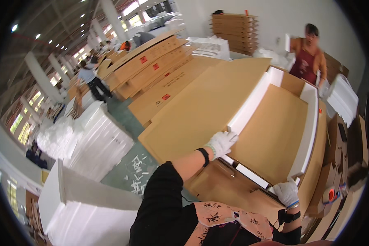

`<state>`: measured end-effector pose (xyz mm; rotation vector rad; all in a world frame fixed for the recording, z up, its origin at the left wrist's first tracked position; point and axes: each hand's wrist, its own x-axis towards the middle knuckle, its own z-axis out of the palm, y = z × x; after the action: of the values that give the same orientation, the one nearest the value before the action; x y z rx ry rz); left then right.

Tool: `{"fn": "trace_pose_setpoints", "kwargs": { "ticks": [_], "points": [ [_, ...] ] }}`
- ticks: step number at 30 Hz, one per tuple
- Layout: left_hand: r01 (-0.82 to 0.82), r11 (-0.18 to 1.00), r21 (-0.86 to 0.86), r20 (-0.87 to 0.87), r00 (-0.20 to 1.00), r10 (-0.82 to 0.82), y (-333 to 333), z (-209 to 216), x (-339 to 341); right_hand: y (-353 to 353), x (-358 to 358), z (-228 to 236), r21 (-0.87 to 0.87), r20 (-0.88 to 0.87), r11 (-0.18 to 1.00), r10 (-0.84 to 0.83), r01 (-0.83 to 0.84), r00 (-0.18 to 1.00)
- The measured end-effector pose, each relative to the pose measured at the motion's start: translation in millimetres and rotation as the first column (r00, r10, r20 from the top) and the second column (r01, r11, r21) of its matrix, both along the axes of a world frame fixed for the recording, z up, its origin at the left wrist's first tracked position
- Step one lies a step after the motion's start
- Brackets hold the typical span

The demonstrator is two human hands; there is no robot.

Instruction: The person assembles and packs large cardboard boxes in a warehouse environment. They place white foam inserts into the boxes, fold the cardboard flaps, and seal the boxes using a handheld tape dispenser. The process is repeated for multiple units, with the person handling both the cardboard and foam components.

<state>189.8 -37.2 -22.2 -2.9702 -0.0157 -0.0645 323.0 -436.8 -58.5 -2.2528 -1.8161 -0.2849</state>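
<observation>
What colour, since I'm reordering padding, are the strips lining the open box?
The strips are white, seen best in the head view.

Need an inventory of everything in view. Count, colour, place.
open carton: 1, brown, right of centre
foam strips: at least 3, white, along the carton's inner sides
cardboard panel: 1, brown, left of the carton
long cartons: several, brown, upper centre
flat carton stack: 1, brown, by back wall
wrapped bundle: 1, white, left
white block: 1, white, right edge
roll: 1, orange and white, lower right
pillars: several, white, upper left
co-worker: 1, dark red apron, upper right
walking-aisle person: 1, pale top, left
Small background items: too blurred to count
left grip: 1, white glove, carton's near left corner
right grip: 1, white glove, near right corner
</observation>
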Motion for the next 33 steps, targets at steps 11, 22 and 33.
{"fn": "trace_pose_setpoints", "kwargs": {
  "ticks": [11, 22, 33],
  "points": [
    [-0.093, 0.976, -0.198, 0.241, 0.96, 0.14, -9.2, -31.2, -23.4, -0.3, -1.0, -10.1, 0.112, -0.19, 0.989, -0.073, 0.096, 0.979],
    [-0.134, 0.939, -0.316, 0.598, 0.74, 0.307, -51.3, 7.6, -286.1, -10.7, -22.8, 0.1, 0.242, -0.027, 0.941, -0.237, 0.236, 0.971],
    [-0.959, -0.145, -0.245, 0.742, -0.282, 0.609, -50.2, 142.6, -779.4, 78.8, -157.7, 7.3, 0.145, -0.078, 0.984, -0.091, 0.102, 0.993]
  ]
}}
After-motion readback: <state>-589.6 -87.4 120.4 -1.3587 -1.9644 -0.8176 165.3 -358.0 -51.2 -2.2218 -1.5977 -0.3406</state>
